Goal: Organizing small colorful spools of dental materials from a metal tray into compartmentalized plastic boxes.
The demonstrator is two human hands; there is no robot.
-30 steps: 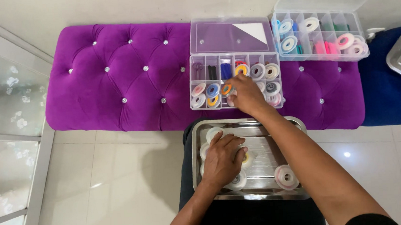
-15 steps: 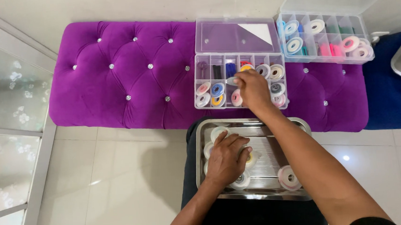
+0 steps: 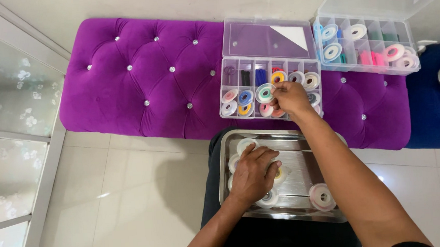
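A metal tray [image 3: 304, 148] rests on my lap and holds several white-rimmed tape rolls. My left hand [image 3: 254, 173] lies flat on the rolls at the tray's left side, fingers spread over them. My right hand [image 3: 289, 99] reaches over a clear divided box [image 3: 269, 86] on the purple bench, fingertips pinched on a teal-centred roll [image 3: 265, 93] above a front compartment. Other coloured rolls fill the box's compartments. One pink-edged roll [image 3: 321, 196] sits apart at the tray's right.
The purple tufted bench [image 3: 140, 88] runs across the view. A second clear divided box [image 3: 364, 44] with rolls stands open at the back right. A blue cushion [image 3: 436, 108] lies right of the bench. Pale tiled floor and a frosted glass panel [image 3: 8, 117] are to the left.
My right hand has shifted slightly over the box's front compartments and now pinches the teal-centred roll. My left hand stays on the rolls in the tray.
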